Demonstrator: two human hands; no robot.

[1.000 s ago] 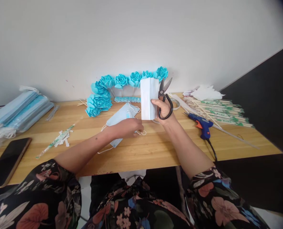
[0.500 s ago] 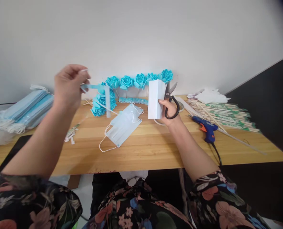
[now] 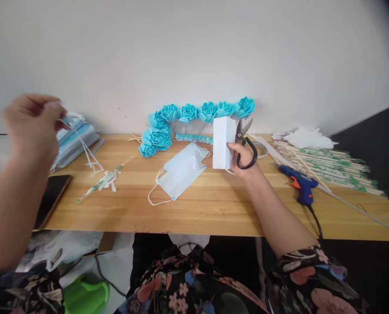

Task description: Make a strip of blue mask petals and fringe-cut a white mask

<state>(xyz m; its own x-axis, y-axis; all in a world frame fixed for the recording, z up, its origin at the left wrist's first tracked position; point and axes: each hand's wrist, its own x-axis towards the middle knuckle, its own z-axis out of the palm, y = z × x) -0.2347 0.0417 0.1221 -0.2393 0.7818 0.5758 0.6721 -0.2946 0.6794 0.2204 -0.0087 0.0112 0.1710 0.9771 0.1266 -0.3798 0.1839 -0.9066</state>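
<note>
My left hand [image 3: 35, 126] is raised at the far left, its fingers pinched on thin white elastic cords [image 3: 86, 148] that hang down beside the stacked masks [image 3: 78, 139]. In my right hand [image 3: 243, 159] is a folded white mask piece [image 3: 223, 141], held upright. Black-handled scissors [image 3: 246, 148] hang on the same hand, their blades up and slightly apart. Two light blue masks [image 3: 183, 172] with ear loops lie on the table [image 3: 142, 209] between my hands. Behind them, blue flowers [image 3: 188, 113] made of folded material stand along the wall.
A blue glue gun [image 3: 301, 183] with a black cord lies at the right, by wrapped chopsticks [image 3: 341, 168] and a roll of tape [image 3: 261, 149]. A phone [image 3: 53, 198] and paper scraps [image 3: 109, 181] are at the left. A green object [image 3: 86, 296] sits below the table.
My left hand has moved left, away from the flowers, and the blue and white strip at it no longer shows. The view has shifted, bringing the phone and the green object more into sight.
</note>
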